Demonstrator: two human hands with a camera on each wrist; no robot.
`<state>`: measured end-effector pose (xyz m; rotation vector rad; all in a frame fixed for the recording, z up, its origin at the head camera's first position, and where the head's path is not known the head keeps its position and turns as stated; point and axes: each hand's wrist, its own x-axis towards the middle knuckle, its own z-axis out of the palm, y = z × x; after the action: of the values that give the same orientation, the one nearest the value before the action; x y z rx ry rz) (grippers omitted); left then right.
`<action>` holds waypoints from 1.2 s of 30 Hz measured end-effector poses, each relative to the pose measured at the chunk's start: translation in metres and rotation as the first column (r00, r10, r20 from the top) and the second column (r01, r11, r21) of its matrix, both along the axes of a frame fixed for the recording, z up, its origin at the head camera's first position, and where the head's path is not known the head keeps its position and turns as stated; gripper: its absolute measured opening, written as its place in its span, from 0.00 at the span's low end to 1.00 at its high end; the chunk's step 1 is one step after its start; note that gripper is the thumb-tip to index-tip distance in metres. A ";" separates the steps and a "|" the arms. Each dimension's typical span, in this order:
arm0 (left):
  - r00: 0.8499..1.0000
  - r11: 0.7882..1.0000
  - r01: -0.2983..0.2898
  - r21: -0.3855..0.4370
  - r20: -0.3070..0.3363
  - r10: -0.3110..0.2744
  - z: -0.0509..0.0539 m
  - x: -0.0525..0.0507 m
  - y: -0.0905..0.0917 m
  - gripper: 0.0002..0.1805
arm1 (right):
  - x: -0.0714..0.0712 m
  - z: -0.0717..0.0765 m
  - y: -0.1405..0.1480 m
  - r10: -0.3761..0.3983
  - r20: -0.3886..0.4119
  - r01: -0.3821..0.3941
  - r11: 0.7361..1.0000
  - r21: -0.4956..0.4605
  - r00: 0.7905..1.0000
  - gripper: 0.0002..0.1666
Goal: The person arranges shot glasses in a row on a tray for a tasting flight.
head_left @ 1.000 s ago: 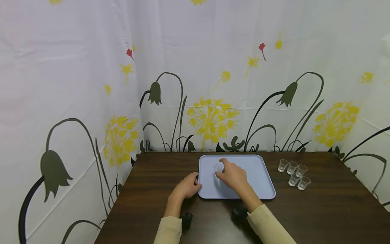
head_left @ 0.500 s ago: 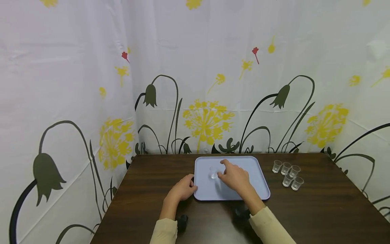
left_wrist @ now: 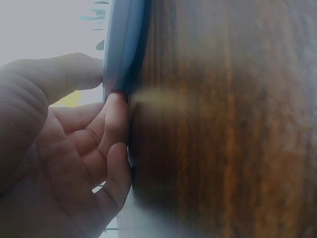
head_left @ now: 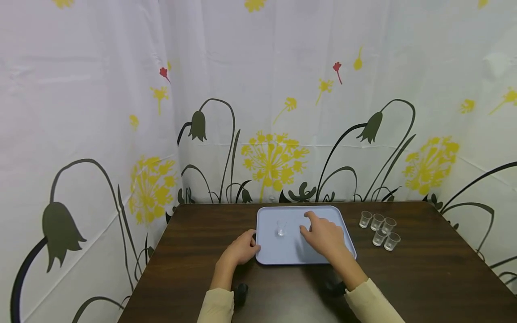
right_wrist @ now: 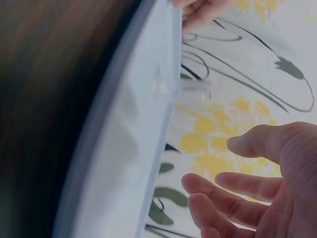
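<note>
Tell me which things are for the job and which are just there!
For the job:
pale blue rectangular tray, edge held by left hand
small clear round cup on it, near right hand
five small clear round cups right of the tray, probably

Just there:
dark brown wooden table
white flower-printed curtain

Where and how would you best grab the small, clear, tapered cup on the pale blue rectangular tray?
Probably pinch the clear cup by its sides just below the rim, coming from the right, where the right hand hovers. It stands upright, flaring toward the top, so the wider rim should help stop slipping.
</note>
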<state>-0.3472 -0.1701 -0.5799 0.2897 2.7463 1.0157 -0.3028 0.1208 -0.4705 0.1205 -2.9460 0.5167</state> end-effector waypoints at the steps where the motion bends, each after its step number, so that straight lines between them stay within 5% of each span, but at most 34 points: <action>1: 1.000 1.000 0.001 0.001 0.002 -0.001 -0.001 -0.001 0.000 0.34 | 0.001 0.002 0.004 -0.003 -0.001 0.003 1.000 0.003 1.000 0.26; 12: 0.999 1.000 0.008 -0.025 -0.052 -0.010 0.041 0.026 0.009 0.28 | 0.011 0.028 0.054 -0.067 0.047 0.068 0.997 -0.021 0.997 0.24; 16: 0.997 0.999 0.028 -0.017 -0.069 -0.029 0.047 0.031 0.009 0.22 | 0.013 0.032 0.072 -0.070 0.067 0.072 0.997 -0.018 0.995 0.25; 25: 0.999 0.999 0.031 -0.029 -0.044 -0.032 0.016 0.009 0.004 0.27 | 0.017 0.038 0.118 -0.071 0.179 0.073 0.997 -0.008 0.981 0.28; 36: 0.999 0.999 0.042 -0.026 -0.023 -0.043 0.020 0.010 0.004 0.27 | 0.021 0.046 0.163 -0.101 0.274 0.113 0.993 -0.030 0.956 0.38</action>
<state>-0.3369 -0.1663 -0.5600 0.3566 2.7590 0.9725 -0.2822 0.2838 -0.4242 -0.1254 -3.1802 0.6302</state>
